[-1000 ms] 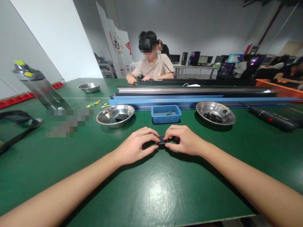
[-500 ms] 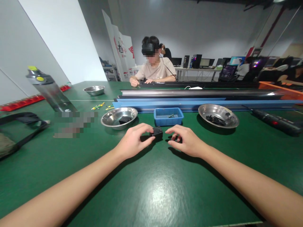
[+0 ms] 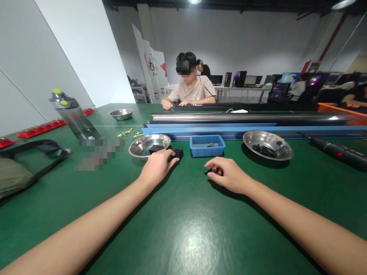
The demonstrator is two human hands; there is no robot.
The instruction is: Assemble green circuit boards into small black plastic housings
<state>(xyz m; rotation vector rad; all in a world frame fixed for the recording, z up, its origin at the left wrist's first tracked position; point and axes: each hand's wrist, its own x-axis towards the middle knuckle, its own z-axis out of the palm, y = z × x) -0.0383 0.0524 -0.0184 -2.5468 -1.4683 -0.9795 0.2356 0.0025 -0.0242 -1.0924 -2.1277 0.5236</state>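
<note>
My left hand point(image 3: 157, 167) is closed on a small black block-shaped part point(image 3: 178, 153), gripped between thumb and fingers just right of the left steel bowl point(image 3: 134, 152). Another black piece point(image 3: 155, 148) lies in that bowl, partly hidden by the hand. My right hand point(image 3: 228, 176) hovers low over the table with fingers loosely curled and thumb apart, nothing visible in it. Beyond it sits a blue plastic bin point(image 3: 202, 152) with several small screws point(image 3: 210, 144). The right steel bowl point(image 3: 282, 154) holds several black parts point(image 3: 263, 149).
A black electric screwdriver point(image 3: 335, 151) lies at right. Long blue and metal profiles point(image 3: 241, 131) cross the table behind the bowls. At left are a bottle point(image 3: 76, 118), a strap bag point(image 3: 17, 172) and yellow-green pieces point(image 3: 125, 132). A co-worker point(image 3: 190, 89) sits opposite, near another steel bowl point(image 3: 120, 114).
My left hand has moved left with the black part, toward the left bowl. The right hand stays about where it was, its fingers a little more curled. The view has tilted up slightly.
</note>
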